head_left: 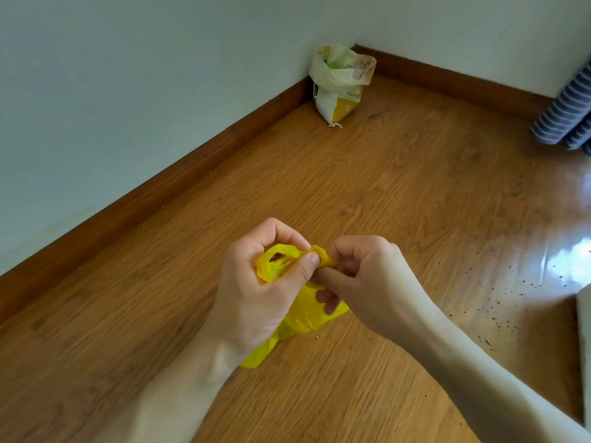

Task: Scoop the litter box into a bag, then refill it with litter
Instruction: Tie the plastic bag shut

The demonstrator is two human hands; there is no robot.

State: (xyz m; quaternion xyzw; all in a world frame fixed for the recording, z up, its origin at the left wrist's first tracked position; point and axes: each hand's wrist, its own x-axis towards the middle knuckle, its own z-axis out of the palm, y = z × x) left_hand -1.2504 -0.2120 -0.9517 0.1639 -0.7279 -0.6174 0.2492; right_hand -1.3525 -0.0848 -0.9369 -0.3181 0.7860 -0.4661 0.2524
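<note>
Head view, looking down over a wooden floor (399, 193) at a room corner. Both hands work above the floor at centre frame on a yellow bag (307, 310) of thin plastic. The left hand (256, 292) has its fingers curled over the bag's twisted handle loop, thumb tip pressed against the plastic beside the fingertips; its grip is narrow and holds the bag. The right hand (361, 282) meets it from the other side, fingers bent inward and pinching the same bunched upper part of the bag; its grip is likewise narrow and holds the bag. The two hands touch at the thumbs. The rest of the bag hangs crumpled below and between the hands, its lower end trailing toward the left forearm.

A litter sack (340, 81), white with a yellow lower corner and its top rolled open, stands upright in the far corner against the skirting board (160, 187). Dark granules (499, 302) lie scattered on the floor to the right, near a bright reflection. A striped fabric object (567, 110) sits at the right edge; what it is cannot be told.
</note>
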